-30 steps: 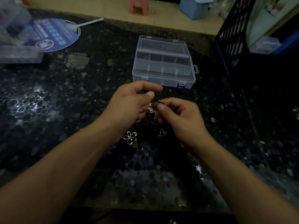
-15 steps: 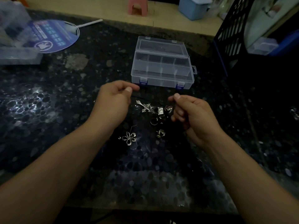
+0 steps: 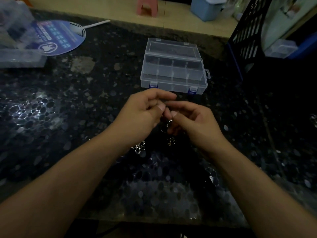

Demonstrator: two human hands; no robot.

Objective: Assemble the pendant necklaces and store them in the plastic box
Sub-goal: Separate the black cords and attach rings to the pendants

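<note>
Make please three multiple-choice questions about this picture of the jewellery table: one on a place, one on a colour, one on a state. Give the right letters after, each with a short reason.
1. Where does the flower-shaped pendant lie?
A. On the dark tabletop, beside the left forearm
B. Inside the plastic box
C. On the round fan

2. What colour are the latches of the clear plastic box?
A. Red
B. Blue
C. Yellow

3. How is the plastic box?
A. Lid taken off and laid aside
B. Tipped on its side
C. Lid down, flat on the table

Answers:
1 A: the flower-shaped pendant lies on the stone-patterned surface, nearer than the hands and well away from the box.
2 B: both front latches show blue.
3 C: the lid sits over the compartments, and both the left hand and the right hand work close together in front of the box, not touching it.
</note>
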